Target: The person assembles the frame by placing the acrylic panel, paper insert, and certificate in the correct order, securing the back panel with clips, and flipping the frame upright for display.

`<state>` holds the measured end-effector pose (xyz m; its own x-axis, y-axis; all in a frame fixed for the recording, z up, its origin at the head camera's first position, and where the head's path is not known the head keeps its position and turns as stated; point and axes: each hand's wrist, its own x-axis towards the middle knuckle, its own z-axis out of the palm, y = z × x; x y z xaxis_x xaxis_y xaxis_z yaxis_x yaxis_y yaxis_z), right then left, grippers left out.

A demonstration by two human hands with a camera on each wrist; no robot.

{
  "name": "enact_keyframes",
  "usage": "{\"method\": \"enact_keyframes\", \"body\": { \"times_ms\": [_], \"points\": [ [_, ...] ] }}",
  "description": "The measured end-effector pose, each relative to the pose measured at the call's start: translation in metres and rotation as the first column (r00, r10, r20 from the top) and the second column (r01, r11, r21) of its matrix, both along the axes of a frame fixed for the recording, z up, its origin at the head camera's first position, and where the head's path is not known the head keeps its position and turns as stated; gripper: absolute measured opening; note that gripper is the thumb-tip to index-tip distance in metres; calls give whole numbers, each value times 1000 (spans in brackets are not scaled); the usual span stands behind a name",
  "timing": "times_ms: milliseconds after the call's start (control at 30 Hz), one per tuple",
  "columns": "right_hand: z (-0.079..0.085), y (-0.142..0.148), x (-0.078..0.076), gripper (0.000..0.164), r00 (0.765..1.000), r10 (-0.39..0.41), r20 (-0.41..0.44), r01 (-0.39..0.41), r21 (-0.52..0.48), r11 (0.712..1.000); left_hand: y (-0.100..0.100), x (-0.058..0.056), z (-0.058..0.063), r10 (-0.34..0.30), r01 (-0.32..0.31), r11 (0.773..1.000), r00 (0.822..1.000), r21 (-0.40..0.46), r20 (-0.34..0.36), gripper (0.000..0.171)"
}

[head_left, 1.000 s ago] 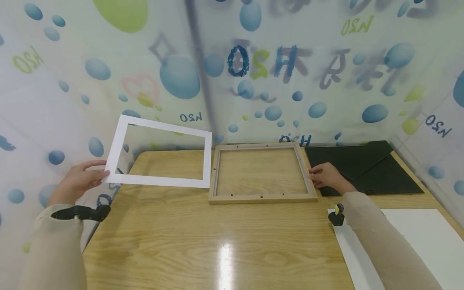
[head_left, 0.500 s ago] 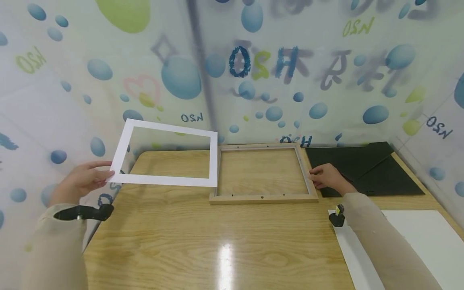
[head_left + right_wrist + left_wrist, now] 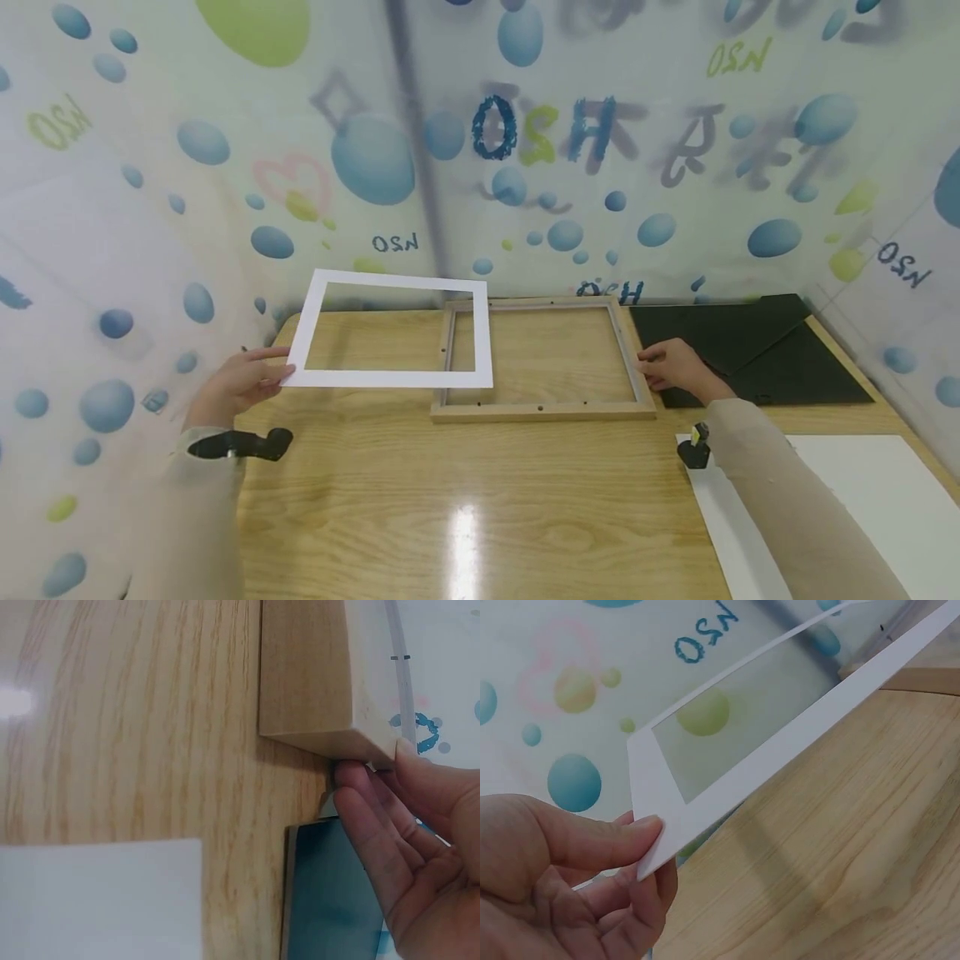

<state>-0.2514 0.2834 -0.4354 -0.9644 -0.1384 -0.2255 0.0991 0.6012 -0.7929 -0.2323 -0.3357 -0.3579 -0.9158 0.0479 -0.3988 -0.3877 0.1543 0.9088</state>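
My left hand (image 3: pixel 232 385) pinches the lower left corner of a white picture mat (image 3: pixel 697 817), thumb on top and fingers beneath. The mat is held up and tilted, its right part overlapping the left rail of a wooden picture frame (image 3: pixel 540 410) in the head view. The frame lies on the table, a row of small dark dots along its rails. At the frame's right rail, my right hand (image 3: pixel 675 367) holds on, thumb at the upper edge and fingers (image 3: pixel 367 825) bent against the outer side.
A black backing board (image 3: pixel 795 362) with a folded flap lies right of the frame. A white sheet (image 3: pixel 862 475) lies in front of it, partly under my right sleeve (image 3: pixel 787 500). Behind the wooden table (image 3: pixel 360 500) hangs a patterned curtain (image 3: pixel 645 75).
My left hand has moved right and slightly down with the mat, which now overlaps the frame's left side. My right hand and the frame have stayed in place.
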Motion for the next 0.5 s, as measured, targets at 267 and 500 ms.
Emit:
{"method": "enact_keyframes", "body": {
  "times_ms": [267, 500],
  "points": [
    [0, 1, -1, 40, 1000, -14, 12, 14, -7, 1000, 34, -7, -13, -3, 3, 999, 1000, -49, 11, 56],
    [0, -1, 0, 41, 1000, -4, -5, 4, -8, 1000, 53, -16, -25, -21, 22, 1000, 1000, -8, 14, 54]
  ]
}}
